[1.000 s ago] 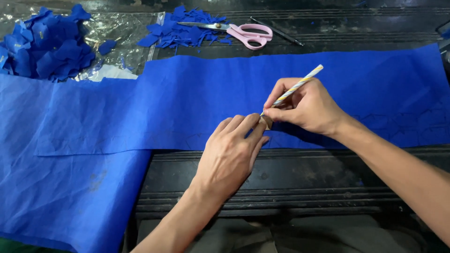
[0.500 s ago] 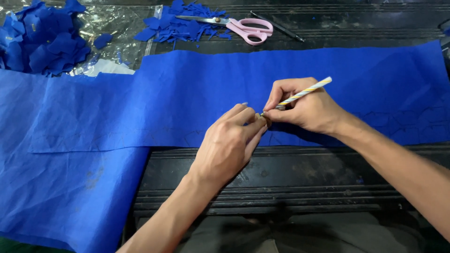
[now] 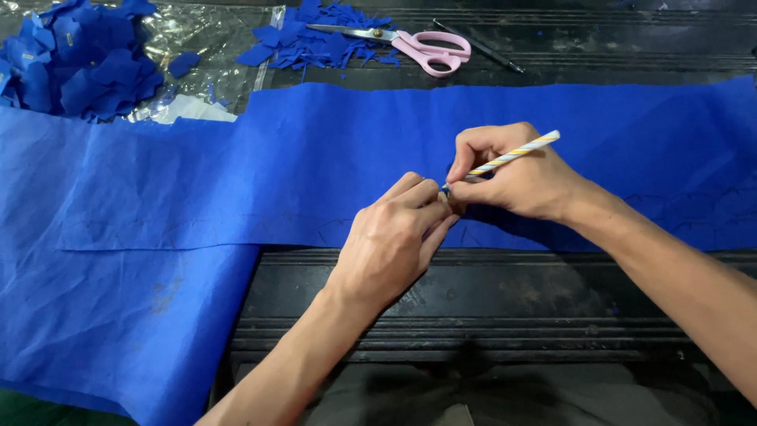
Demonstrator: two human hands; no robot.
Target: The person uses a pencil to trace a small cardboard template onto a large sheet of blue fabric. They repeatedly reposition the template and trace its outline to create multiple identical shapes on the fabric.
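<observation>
A crinkled clear plastic wrapper [image 3: 201,47] is seen at the far left, beneath a pile of blue cut pieces [image 3: 75,67]. A striped pencil [image 3: 509,155] is pinched in the closed fingers of the right hand [image 3: 512,177], its tip on the blue fabric strip [image 3: 315,166]. The left hand [image 3: 394,237] is pressed on the fabric, fingers curled together beside the tip. Pink-handled scissors [image 3: 426,49] lie beyond.

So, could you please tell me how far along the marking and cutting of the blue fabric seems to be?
Done: a pile of cut blue pieces lies top left, with scraps by the pink-handled scissors. In hand: the right hand holds a striped pencil to the blue fabric, and the left hand presses beside its tip. Left: faint drawn outlines along the near edge are uncut, and much of the fabric looks unmarked.
</observation>
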